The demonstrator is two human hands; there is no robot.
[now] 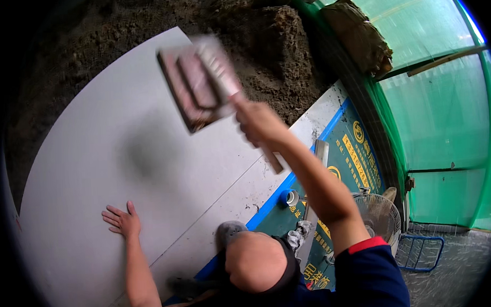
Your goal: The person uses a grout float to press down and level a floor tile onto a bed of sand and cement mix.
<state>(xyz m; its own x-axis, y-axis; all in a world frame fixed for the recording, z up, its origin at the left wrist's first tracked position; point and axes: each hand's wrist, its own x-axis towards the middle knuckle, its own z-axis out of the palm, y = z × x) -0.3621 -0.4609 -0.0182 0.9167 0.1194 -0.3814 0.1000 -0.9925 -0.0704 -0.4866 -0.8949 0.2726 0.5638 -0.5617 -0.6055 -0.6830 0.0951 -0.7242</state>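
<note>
Grey tile [121, 158] at centre-left is pressed flat by the left hand [122, 221], fingers spread, while a float [200, 82] is gripped raised at upper centre by the right hand [258, 123]; tapping-down seems underway, calling for a square, controlled blow.

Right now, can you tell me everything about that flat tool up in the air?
The tool is a flat, rectangular paddle, reddish-brown and worn, with raised strips across its face and a pale band along one edge. It looks like wood or rubber, though blur makes that hard to tell. A pale, straight handle runs from it, and the right hand is wrapped around that handle. The tool is raised and tilted above the big grey tile, not touching it. Its soft shadow falls on the tile below.
</note>
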